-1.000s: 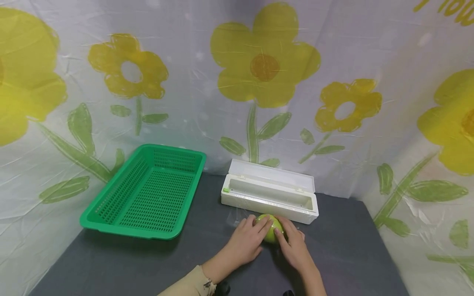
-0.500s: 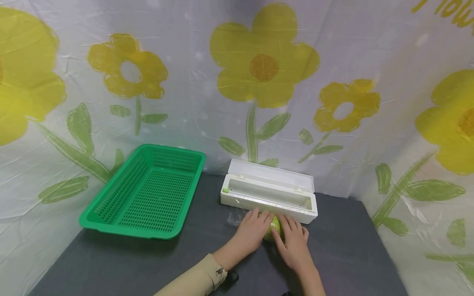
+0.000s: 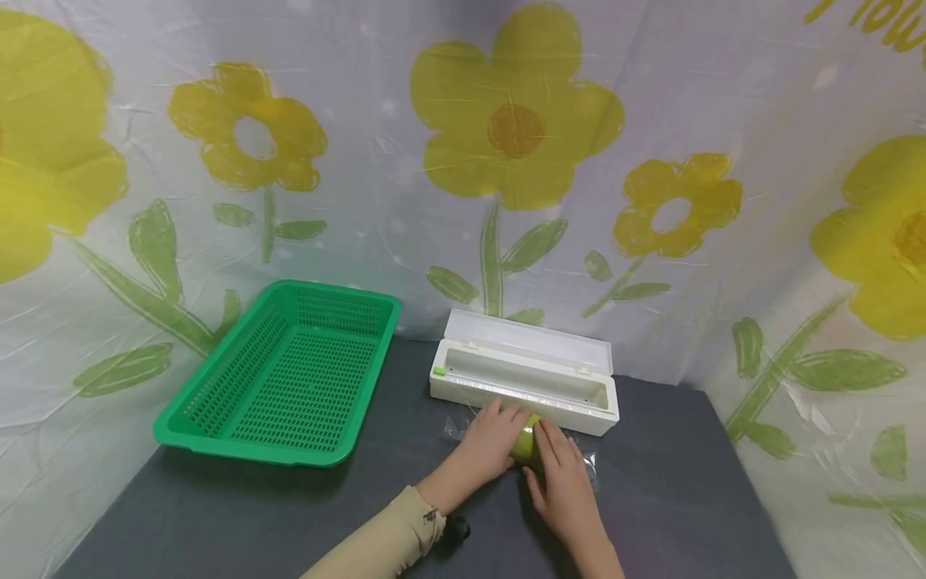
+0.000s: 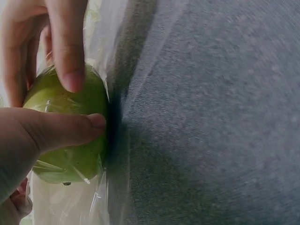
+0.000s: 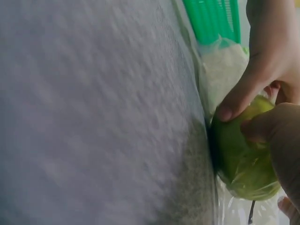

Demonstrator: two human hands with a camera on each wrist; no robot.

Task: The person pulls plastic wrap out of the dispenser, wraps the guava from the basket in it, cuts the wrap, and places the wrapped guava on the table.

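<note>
A green pear point(image 3: 526, 442), with a thin dark stem in the right wrist view, lies on its side with clear cling film point(image 4: 96, 201) over its skin. My left hand point(image 3: 483, 450) grips its left part, thumb on the near side. My right hand point(image 3: 567, 486) holds its right part, the thumb point(image 5: 260, 126) pressed on the near side. Fingers on the far side are mostly hidden. Film edges stick out past both hands. Just behind stands a white cling film box point(image 3: 524, 394) with its lid raised.
A green plastic basket point(image 3: 307, 394) stands at the left on the dark table point(image 3: 694, 482). Behind the table hangs a flower-patterned curtain point(image 3: 383, 161). A small black device point(image 3: 456, 529) sits below my left wrist.
My left hand has shifted right and flattened over the pear. The right hand has moved slightly nearer the table's front, and film now shows beside it. The pear has turned a little.
</note>
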